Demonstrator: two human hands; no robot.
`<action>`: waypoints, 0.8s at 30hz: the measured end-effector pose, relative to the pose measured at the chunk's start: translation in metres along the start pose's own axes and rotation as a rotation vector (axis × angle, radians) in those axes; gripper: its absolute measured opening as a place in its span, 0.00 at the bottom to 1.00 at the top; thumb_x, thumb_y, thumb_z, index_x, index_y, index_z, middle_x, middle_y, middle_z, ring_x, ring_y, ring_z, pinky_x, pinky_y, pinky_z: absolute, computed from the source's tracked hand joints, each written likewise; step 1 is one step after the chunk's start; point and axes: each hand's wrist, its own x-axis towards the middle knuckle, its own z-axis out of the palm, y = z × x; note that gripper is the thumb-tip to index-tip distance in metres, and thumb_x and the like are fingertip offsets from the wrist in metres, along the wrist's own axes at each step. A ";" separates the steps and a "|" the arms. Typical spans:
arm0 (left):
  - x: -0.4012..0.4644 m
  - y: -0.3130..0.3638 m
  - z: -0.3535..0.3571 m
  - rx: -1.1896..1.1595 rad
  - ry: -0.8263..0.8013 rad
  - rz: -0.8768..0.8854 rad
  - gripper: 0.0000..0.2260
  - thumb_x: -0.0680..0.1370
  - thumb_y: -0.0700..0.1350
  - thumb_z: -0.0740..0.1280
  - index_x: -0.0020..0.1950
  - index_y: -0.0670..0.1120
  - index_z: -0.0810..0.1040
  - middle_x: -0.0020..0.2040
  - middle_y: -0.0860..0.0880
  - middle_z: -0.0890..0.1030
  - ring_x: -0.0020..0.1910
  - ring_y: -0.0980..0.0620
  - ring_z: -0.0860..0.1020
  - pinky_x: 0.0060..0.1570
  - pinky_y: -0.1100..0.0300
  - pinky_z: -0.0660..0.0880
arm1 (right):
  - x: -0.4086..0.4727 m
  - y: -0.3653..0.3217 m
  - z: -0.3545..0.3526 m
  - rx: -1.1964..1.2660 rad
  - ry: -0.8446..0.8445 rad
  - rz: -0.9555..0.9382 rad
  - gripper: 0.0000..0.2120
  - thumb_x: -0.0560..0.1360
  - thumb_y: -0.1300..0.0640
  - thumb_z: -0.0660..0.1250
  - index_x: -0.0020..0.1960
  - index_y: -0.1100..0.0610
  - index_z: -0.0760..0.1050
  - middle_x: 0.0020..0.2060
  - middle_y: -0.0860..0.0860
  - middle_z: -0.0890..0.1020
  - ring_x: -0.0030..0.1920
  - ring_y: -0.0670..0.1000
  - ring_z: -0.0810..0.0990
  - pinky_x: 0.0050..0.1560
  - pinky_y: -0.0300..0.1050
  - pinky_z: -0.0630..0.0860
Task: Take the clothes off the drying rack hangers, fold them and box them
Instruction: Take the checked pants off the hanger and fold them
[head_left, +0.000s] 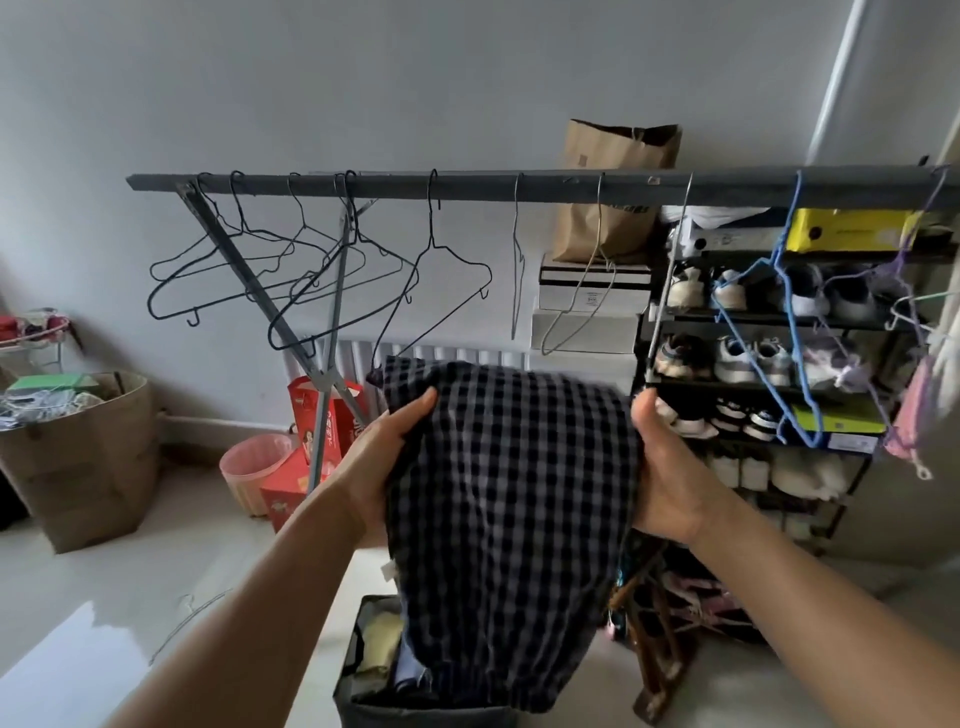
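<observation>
Both arms reach forward, left hand (376, 457) and right hand (662, 467) fingers clamped on the checked garment (511, 519).

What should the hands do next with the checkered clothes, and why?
Probably lower it into the dark box below. The left hand and right hand each hold one side of the checkered garment, which already looks doubled over and hangs right above the box, where other folded clothes lie.
</observation>
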 end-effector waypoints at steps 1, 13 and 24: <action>0.004 0.003 -0.006 0.014 0.015 0.006 0.24 0.68 0.57 0.72 0.55 0.40 0.84 0.55 0.40 0.84 0.51 0.43 0.83 0.53 0.49 0.77 | 0.006 0.005 0.004 -0.016 0.046 0.030 0.49 0.51 0.37 0.81 0.66 0.59 0.75 0.61 0.57 0.81 0.62 0.58 0.79 0.65 0.57 0.72; 0.028 -0.003 -0.072 0.242 0.285 0.042 0.20 0.79 0.56 0.64 0.60 0.41 0.76 0.59 0.40 0.80 0.53 0.45 0.79 0.52 0.48 0.77 | 0.055 0.005 0.061 -0.275 0.456 -0.156 0.18 0.81 0.49 0.61 0.67 0.55 0.73 0.56 0.46 0.81 0.53 0.43 0.79 0.60 0.44 0.71; 0.036 -0.058 -0.071 -0.572 -0.103 -0.164 0.42 0.68 0.72 0.64 0.69 0.42 0.74 0.64 0.37 0.78 0.64 0.37 0.76 0.59 0.40 0.73 | 0.086 0.097 0.123 0.256 0.280 0.028 0.18 0.80 0.51 0.59 0.64 0.60 0.76 0.56 0.56 0.83 0.57 0.55 0.83 0.55 0.51 0.76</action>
